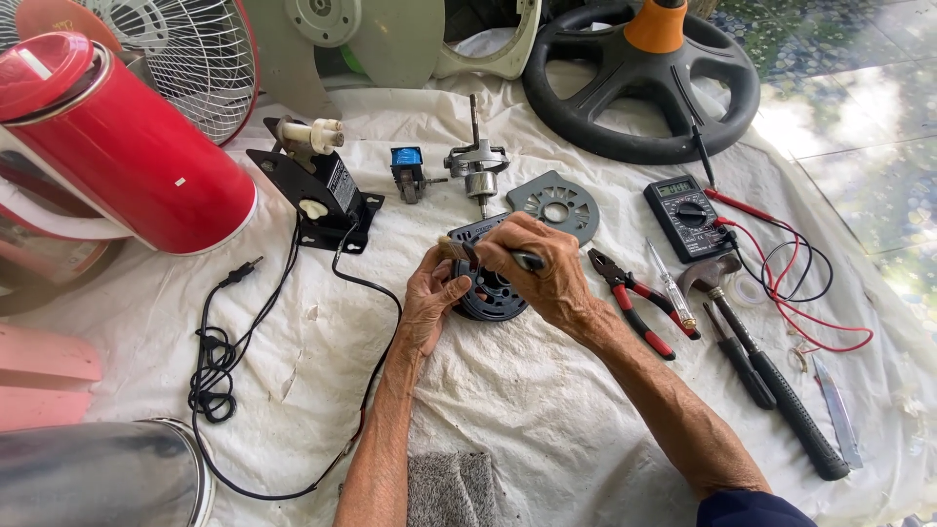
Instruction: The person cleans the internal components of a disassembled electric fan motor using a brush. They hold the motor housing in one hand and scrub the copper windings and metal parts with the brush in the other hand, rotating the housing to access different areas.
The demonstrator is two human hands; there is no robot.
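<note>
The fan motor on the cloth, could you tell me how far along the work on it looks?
Already apart: the rotor with its shaft and a grey round cover plate lie loose on the white cloth. In hand: the left hand steadies the black motor housing while the right hand works a small brush on it. Left: nothing is reassembled; pliers and multimeter lie unused.

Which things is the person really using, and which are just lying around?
In use:
left hand
right hand
small brush
round black motor part

Just lying about:
pliers
multimeter
hammer
red kettle
grey round cover
black steering wheel
</note>
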